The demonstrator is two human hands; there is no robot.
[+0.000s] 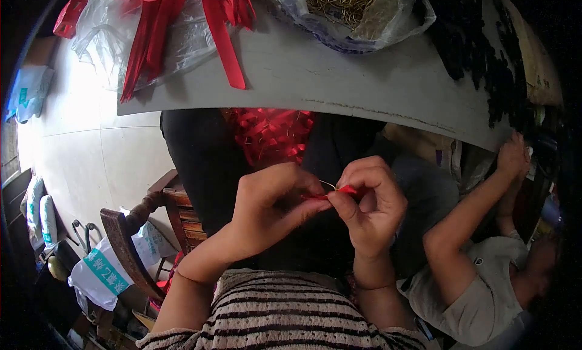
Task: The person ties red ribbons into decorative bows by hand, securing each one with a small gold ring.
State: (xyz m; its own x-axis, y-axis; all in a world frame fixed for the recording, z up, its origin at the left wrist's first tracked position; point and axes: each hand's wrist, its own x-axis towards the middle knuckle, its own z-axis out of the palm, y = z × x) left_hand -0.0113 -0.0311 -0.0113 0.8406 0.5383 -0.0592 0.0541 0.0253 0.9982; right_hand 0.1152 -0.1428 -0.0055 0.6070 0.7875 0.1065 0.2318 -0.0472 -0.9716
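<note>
Above my lap, my left hand (270, 198) and my right hand (373, 207) meet, fingertips closed in a pinch on one small piece of red ribbon (347, 190). A thin gold-coloured cord (328, 183) arches between the fingertips at the ribbon. How the cord sits on the ribbon is hidden by my fingers. Beyond my hands, between my dark-trousered legs, lies a heap of red ribbon pieces (276, 134) with gold strands among them. Long strips of red ribbon (227, 53) hang over the table top on a clear plastic bag (182, 62).
The grey table (273, 77) spans the far side. On it stand a plastic bag (400, 31) of gold cords (339, 4) and a bunch of black strips (479, 40). A wooden chair (130, 247) is at left. A co-worker's arm (473, 210) reaches toward the table at right.
</note>
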